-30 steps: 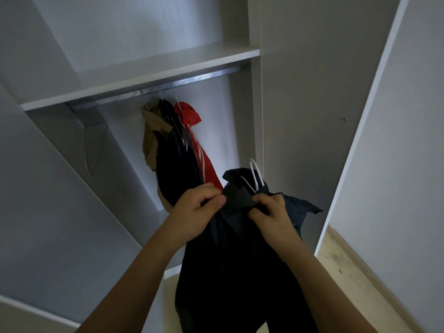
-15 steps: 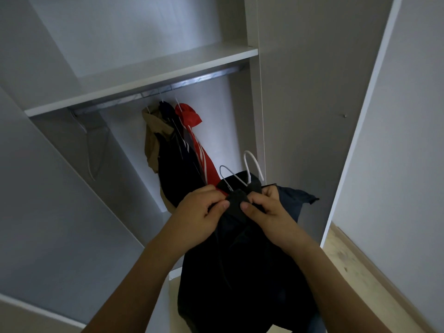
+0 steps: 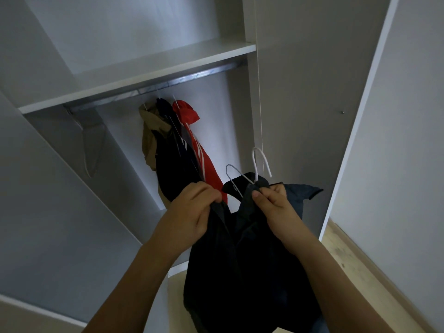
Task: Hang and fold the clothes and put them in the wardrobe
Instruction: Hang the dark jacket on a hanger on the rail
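Pinching the dark navy garment point(image 3: 242, 260) at its collar below the wardrobe's metal rail point(image 3: 168, 83), the left hand point(image 3: 192, 213) and right hand point(image 3: 276, 207) risk slipping it off its two white wire hangers point(image 3: 258, 164).

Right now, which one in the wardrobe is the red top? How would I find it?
Look under the white shelf to the metal rail. Three garments hang bunched together there, and the red top is the one furthest right. Next to the tan top and the dark top, it alone is bright red with white stripes.
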### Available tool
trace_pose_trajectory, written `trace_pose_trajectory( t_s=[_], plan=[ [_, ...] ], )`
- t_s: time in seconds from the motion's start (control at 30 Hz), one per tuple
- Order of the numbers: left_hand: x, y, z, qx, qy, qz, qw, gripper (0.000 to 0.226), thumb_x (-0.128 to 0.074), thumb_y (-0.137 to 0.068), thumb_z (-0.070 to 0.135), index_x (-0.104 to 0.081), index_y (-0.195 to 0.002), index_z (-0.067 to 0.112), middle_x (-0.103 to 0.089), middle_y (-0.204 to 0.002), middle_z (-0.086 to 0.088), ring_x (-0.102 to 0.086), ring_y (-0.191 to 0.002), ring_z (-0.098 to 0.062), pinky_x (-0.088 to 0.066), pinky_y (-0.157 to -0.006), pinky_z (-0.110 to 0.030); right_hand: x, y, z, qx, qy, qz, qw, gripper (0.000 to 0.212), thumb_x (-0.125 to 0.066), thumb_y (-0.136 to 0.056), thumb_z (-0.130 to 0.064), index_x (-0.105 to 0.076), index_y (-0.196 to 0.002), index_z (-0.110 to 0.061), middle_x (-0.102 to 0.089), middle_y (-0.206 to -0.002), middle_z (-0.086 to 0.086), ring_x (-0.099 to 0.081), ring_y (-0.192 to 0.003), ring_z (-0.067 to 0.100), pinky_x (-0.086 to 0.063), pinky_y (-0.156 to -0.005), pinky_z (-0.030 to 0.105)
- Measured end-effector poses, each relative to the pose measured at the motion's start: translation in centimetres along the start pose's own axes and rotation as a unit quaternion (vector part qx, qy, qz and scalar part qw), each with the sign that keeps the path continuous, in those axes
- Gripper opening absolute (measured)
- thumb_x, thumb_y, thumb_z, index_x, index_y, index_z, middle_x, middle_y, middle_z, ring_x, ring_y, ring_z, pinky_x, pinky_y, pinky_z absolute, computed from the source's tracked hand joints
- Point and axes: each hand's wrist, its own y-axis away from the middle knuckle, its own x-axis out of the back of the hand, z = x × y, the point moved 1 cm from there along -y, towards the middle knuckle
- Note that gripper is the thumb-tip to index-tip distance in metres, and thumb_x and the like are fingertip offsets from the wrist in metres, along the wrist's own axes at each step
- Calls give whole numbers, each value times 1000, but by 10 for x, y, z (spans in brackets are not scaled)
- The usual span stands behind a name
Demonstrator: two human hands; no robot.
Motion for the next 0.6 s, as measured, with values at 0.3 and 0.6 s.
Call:
trace_pose_trajectory(
  t_s=[0.3, 0.6],
  plan=[
    [-20, -5, 13, 252, 226, 261, 904, 33, -40, -88, -1, -58, -92, 26, -62, -109, 3, -61, -108, -24, -47, -101, -44, 8, 3, -5, 4, -11, 17, 1000, 36, -55, -96, -26, -51, -61, -17, -39, -94, -3, -48, -71, -10, -34, -68, -3],
    [-33, -21, 20, 454, 471, 118, 748, 35, -30, -94, -1, -56, -82, 20, -49, -61, -8, -47, -52, -22, -41, -48, -32, 7, 5, 2, -7, 26, 25, 999, 32, -53, -97, -23, -52, -69, -8, -39, -97, 1, -46, -67, -13, -32, -63, -5]
  ],
)
